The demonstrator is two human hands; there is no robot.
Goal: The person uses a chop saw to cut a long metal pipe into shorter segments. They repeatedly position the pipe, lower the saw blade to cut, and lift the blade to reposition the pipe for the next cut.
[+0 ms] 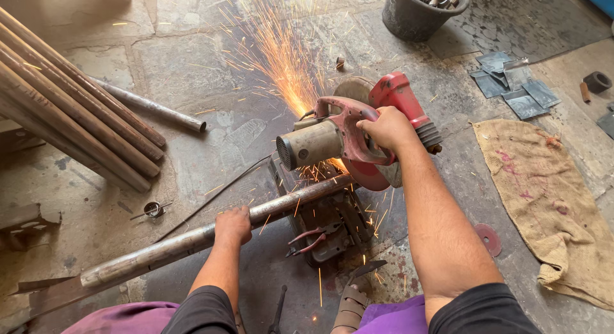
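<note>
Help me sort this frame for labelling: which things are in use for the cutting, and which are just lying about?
In use: chop saw under the right hand; metal pipe held by the left hand.

Lying about: pipe stack, loose pipe, bucket, metal plates, sackcloth.

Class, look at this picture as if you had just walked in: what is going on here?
A person is cutting a long metal pipe with a red chop saw on a stone floor. The right hand grips the saw's handle and the blade is down on the pipe, throwing sparks away from the person. The left hand holds the pipe. More pipes lie to the left, a bucket of short pieces stands ahead, and a burlap sack lies to the right.
</note>
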